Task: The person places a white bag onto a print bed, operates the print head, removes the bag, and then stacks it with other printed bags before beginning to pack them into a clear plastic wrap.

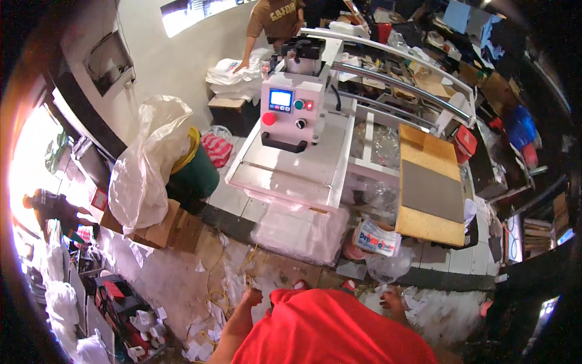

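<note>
Both hands hang low at my sides, in front of a white heat press. My left hand has its fingers curled in, and nothing shows in it. On the other side of my red shirt, my right hand is loosely open and holds nothing visible; a clear plastic bag lies nearest to it. The press has a control panel with a lit screen, a red button and a black handle. Right of it is a yellowish board with a grey pad.
A plastic-wrapped stack sits below the press. At left stand a green bin, a large white sack and cardboard. A yellow cord and paper scraps litter the floor. Behind, a co-worker touches a white stack.
</note>
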Demonstrator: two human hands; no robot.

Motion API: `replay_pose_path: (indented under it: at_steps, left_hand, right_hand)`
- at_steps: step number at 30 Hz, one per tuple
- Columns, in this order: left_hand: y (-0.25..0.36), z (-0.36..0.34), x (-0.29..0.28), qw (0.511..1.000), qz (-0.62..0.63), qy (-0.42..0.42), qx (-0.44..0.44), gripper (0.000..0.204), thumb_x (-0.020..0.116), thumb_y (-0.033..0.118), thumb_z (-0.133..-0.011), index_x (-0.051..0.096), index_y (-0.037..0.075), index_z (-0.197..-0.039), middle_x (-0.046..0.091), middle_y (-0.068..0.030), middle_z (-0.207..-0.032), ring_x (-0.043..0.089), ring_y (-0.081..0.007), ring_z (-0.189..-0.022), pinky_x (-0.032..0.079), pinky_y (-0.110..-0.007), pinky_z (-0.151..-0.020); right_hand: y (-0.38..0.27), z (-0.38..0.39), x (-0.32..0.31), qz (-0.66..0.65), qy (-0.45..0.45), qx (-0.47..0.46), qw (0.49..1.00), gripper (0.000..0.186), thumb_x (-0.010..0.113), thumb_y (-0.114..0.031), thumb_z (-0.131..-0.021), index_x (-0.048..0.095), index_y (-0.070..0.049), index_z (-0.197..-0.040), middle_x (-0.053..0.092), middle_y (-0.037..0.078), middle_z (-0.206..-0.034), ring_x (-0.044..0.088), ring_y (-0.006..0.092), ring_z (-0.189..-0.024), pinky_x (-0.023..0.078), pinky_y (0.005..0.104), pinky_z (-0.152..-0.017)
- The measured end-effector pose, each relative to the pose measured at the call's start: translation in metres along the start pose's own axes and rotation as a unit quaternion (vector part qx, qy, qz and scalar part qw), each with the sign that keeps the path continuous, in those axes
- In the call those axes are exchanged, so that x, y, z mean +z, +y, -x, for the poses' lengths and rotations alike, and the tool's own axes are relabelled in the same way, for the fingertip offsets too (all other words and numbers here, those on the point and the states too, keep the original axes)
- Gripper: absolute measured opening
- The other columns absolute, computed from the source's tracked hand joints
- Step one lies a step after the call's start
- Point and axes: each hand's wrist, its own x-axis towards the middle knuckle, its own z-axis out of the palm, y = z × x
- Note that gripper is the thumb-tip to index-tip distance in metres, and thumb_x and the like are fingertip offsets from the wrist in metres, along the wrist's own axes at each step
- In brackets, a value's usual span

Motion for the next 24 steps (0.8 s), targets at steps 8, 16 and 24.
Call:
replay_pose_path:
  at_steps: [8,16,24]
  left_hand:
    - [0.028,-0.016,-0.015,0.998,0.040,0.055,0.008,0.013,0.066,0.024,-0.073,0.071,0.013,-0.079,0.069,-0.0114,-0.088,0.068,-0.0307,-0.083,0.057,-0.041,-0.071]
    - [0.075,-0.021,-0.041,0.985,0.034,0.165,-0.029,0.016,0.066,0.021,-0.072,0.070,0.012,-0.084,0.070,-0.0141,-0.089,0.068,-0.0333,-0.084,0.057,-0.043,-0.074]
    - [0.032,-0.027,-0.030,0.987,-0.001,0.095,0.127,0.012,0.071,0.024,-0.074,0.070,0.014,-0.080,0.071,-0.0081,-0.080,0.069,-0.0292,-0.078,0.057,-0.041,-0.067]
  right_hand:
    - [0.030,0.026,0.010,-0.146,0.039,0.056,0.987,0.024,0.054,-0.023,-0.094,0.059,-0.005,-0.109,0.067,0.010,-0.096,0.068,0.0246,-0.070,0.051,0.0406,-0.056]
    - [0.029,0.037,0.022,-0.144,0.039,0.007,0.989,0.028,0.059,-0.031,-0.093,0.060,-0.007,-0.108,0.068,0.009,-0.094,0.068,0.0224,-0.070,0.052,0.0336,-0.057]
    - [0.052,-0.030,-0.013,-0.212,-0.137,0.049,0.966,0.029,0.055,-0.031,-0.094,0.059,-0.007,-0.109,0.068,0.007,-0.097,0.067,0.0256,-0.070,0.052,0.0397,-0.058]
